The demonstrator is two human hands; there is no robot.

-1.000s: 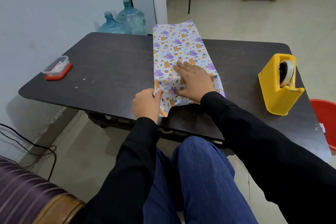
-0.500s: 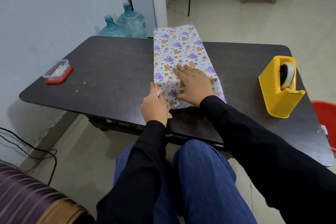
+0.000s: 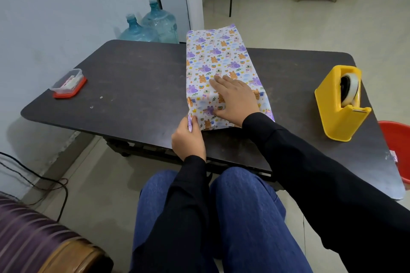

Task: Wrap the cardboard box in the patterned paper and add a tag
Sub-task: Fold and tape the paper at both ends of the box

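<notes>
Near end: left hand [image 3: 188,137] at the parcel's near-left corner, fingers [image 3: 194,121] pinching a flap of the patterned paper [image 3: 217,57]. Right hand [image 3: 235,99] lies flat on the parcel's top, fingers [image 3: 218,83] straight and close together, pressing down.

Cardboard box is fully hidden under the paper. The parcel lies lengthwise mid-counter [image 3: 137,77], its far end reaching the far edge.

Judged step: closing the near end. To do it well:
- Keep the palm's weight on top so the box cannot slide.
- Draw the flap snug against the end face.
- Crease sharply along the box edge before turning the next flap.
- Pull gently, since the corner could tear.

Tape dispenser [image 3: 339,102] stands to the right, well apart. Set the crease firmly before freeing a hand for it.

Far left: clear container [image 3: 68,83] on a red base, contents too small to tell. Water bottles [image 3: 155,26] stand beyond the counter.
</notes>
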